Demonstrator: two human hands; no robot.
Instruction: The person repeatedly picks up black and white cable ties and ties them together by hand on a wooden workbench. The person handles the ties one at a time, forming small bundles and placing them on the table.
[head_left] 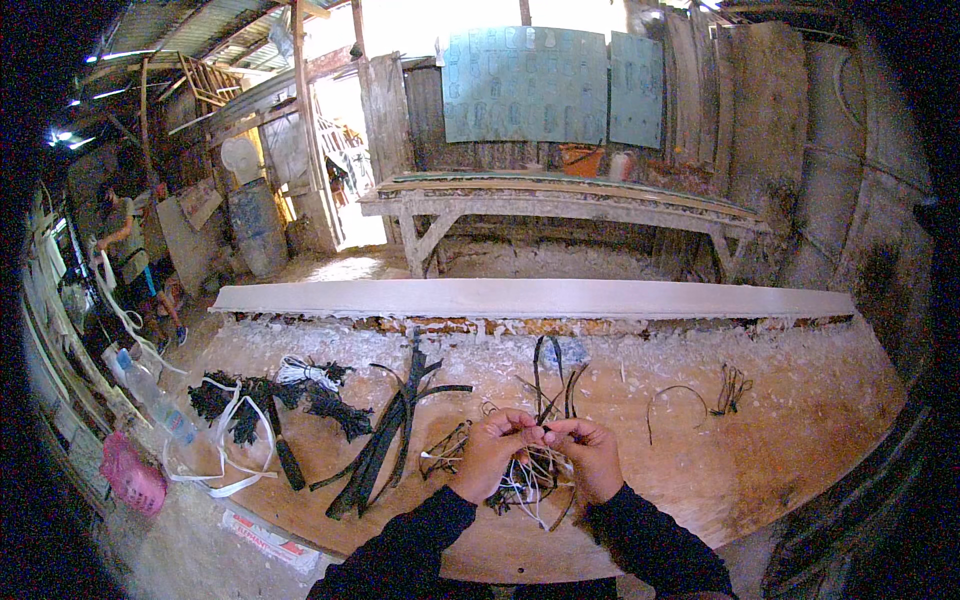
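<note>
You're bringing both hands together over the counter [700, 470], just right of the bundle of black strips [378, 452], our landmark. Your left hand [498, 452] is grasping a small dark strip [544, 429] in its fingertips, and your right hand [592, 458] is pinching that same strip from the other side. So the strip is sitting right of the bundle, between your fingers. Below it, also right of the bundle, a tangle of black and white cords [530, 485] is spreading out. A black loop [538, 368] is showing beyond your fingertips, right of the bundle's far end; whether it's joining your strip, I can't tell. Well to the bundle's right, a thin dark cord [649, 418] is curving near a small bunch of cord [735, 390]. Over on the bundle's left, black tufts [340, 412] are lying under a hank of white cord [305, 372], and a white strap [238, 489] is looping farther out. Beyond the bundle, a long white board [540, 297] is running along the counter's far side.
</note>
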